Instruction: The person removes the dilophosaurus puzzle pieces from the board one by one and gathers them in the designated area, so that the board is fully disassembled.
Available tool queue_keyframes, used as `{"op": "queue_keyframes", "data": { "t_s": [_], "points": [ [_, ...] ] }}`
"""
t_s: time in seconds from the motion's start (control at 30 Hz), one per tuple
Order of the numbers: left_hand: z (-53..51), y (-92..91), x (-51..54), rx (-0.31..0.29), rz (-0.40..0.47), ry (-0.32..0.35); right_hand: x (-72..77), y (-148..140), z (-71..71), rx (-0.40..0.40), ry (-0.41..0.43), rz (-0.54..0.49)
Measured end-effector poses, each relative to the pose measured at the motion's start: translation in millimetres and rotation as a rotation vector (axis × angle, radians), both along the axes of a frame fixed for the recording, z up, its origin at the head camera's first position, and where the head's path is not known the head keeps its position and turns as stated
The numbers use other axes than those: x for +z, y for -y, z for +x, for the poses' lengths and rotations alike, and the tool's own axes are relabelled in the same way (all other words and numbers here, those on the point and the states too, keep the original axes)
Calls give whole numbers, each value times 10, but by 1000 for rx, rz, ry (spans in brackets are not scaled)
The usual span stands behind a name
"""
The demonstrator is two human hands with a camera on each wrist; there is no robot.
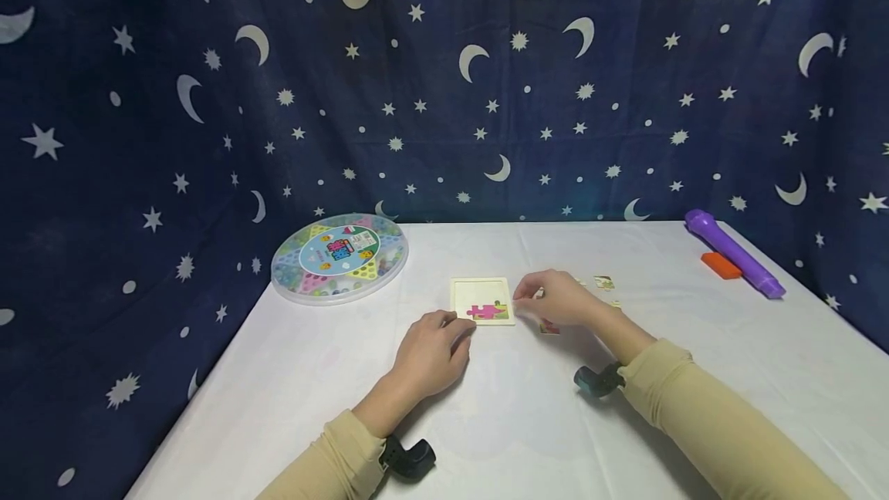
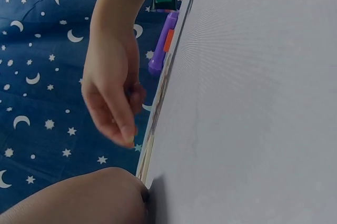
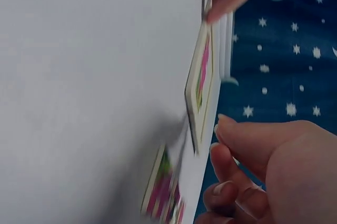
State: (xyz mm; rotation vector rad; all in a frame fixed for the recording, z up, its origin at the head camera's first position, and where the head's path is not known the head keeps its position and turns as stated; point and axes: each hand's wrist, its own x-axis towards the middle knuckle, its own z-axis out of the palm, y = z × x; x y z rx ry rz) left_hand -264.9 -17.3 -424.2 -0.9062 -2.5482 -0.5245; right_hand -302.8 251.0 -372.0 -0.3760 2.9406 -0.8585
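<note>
A small square puzzle tray lies on the white table, with joined pink and green pieces along its bottom. My left hand holds the tray's lower left corner between fingers and thumb. Just off the tray's right edge is my right hand, its fingers bent. In the right wrist view, the thumb and forefinger of my right hand nearly meet, and nothing shows between them. A loose puzzle piece lies below that hand, and another piece lies beyond it, among several partly hidden ones.
At the back left sits a round Chinese checkers box with a clear rim. A purple microphone-shaped tube and an orange block lie at the right. A dark blue star curtain hangs behind the table.
</note>
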Motion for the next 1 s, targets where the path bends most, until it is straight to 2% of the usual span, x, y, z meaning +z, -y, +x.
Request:
{"op": "queue_keyframes", "data": {
  "t_s": [0.23, 0.37, 0.5, 0.8, 1.0],
  "points": [
    [12, -10, 6, -3, -17, -24, -4, 332, -39, 47, -56, 88],
    [14, -14, 5, -5, -20, -28, 19, 462, -42, 107, -48, 104],
    [10, -13, -1, -7, -16, -24, 35, 534, -45, 162, -53, 127],
    [3, 1, -2, -8, -15, -18, 10, 620, -102, 225, -63, 173],
    [-2, 14, -1, -6, -19, -22, 29, 677, -110, 205, -36, 167]
  ]
}}
